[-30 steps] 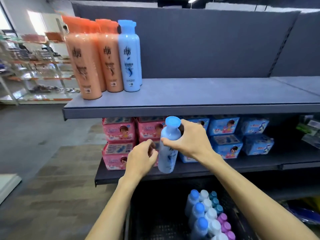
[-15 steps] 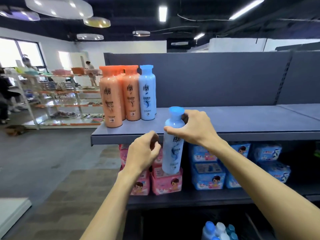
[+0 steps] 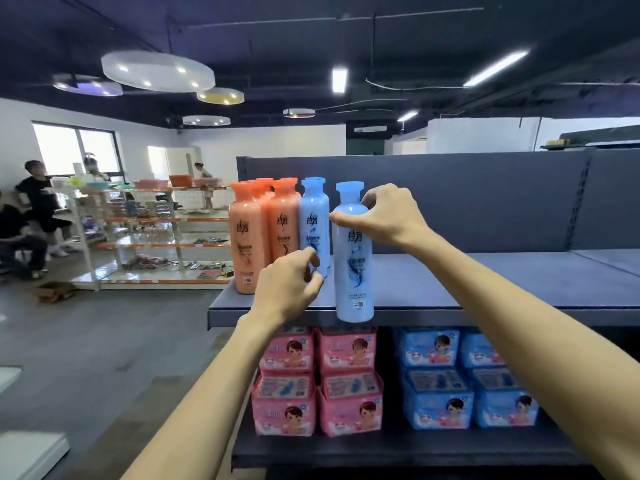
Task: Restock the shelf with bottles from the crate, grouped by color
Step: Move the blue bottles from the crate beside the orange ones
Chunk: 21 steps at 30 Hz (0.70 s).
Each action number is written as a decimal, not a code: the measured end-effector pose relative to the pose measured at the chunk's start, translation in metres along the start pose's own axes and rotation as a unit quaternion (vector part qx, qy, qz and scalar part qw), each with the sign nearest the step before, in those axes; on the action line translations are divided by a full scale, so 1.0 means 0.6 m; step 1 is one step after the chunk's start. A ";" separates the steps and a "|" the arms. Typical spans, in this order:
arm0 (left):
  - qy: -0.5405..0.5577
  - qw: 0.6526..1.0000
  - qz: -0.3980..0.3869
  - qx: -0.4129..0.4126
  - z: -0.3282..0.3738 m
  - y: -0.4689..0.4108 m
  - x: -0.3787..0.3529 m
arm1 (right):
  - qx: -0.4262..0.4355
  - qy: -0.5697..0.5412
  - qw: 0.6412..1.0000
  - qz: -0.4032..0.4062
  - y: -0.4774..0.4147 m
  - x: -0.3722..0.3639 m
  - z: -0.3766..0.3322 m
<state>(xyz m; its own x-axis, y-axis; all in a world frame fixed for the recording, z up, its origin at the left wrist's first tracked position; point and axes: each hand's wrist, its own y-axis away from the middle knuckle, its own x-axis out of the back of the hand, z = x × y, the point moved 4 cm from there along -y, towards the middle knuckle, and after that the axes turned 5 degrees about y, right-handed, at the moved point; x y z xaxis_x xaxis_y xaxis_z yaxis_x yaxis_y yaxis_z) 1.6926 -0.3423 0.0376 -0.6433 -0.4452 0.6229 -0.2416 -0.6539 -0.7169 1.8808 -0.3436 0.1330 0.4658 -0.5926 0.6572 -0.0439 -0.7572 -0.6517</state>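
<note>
Blue bottle [image 3: 353, 265]: upright, held at the front edge of the top shelf [image 3: 467, 282], just right of the shelved blue bottle [image 3: 313, 216]. Its base shows in front of the shelf lip, so it is judged not yet seated.

Right hand [image 3: 388, 216]: fingers and thumb clamped round the shoulder and neck, just below the cap.

Left hand [image 3: 291, 289]: fingers curled in, thumb against forefinger, nothing seen in them. It sits in front of the shelved bottle's lower part; contact cannot be determined.

Orange bottles [image 3: 247, 237] stand grouped left of the shelved blue one. The shelf is bare to the right of the held bottle.

Handling assessment: the body looks like smooth, glossy plastic, stiff, probably full and moderately heavy. The surface is likely slippery. The tall, narrow form suggests it would tip easily if set down crooked or knocked against its neighbour. The shoulder grip suits lifting; a hold round mid-body would steady it better for seating.

The crate is not in view.
</note>
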 end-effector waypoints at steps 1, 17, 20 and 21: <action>-0.006 1.000 -0.002 -0.001 0.000 -0.007 0.004 | 0.008 0.006 1.000 0.005 -0.005 0.001 -0.007; -0.047 0.998 -0.005 0.036 -0.039 -0.039 0.012 | -0.019 0.039 0.999 -0.006 -0.051 -0.059 -0.050; -0.047 0.998 -0.001 0.036 -0.044 -0.036 0.010 | -0.026 0.036 0.999 0.011 -0.045 -0.071 -0.048; -0.048 0.998 -0.001 0.038 -0.046 -0.034 0.009 | -0.024 0.037 0.999 0.016 -0.045 -0.073 -0.047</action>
<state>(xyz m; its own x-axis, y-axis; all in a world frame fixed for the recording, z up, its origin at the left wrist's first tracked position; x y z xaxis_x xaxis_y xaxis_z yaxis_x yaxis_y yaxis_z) 1.6739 -0.3142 0.0470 -0.5690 -0.4977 0.6546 -0.1845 -0.6985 -0.6914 1.8367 -0.3047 0.1322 0.3968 -0.6347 0.6631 -0.1020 -0.7485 -0.6553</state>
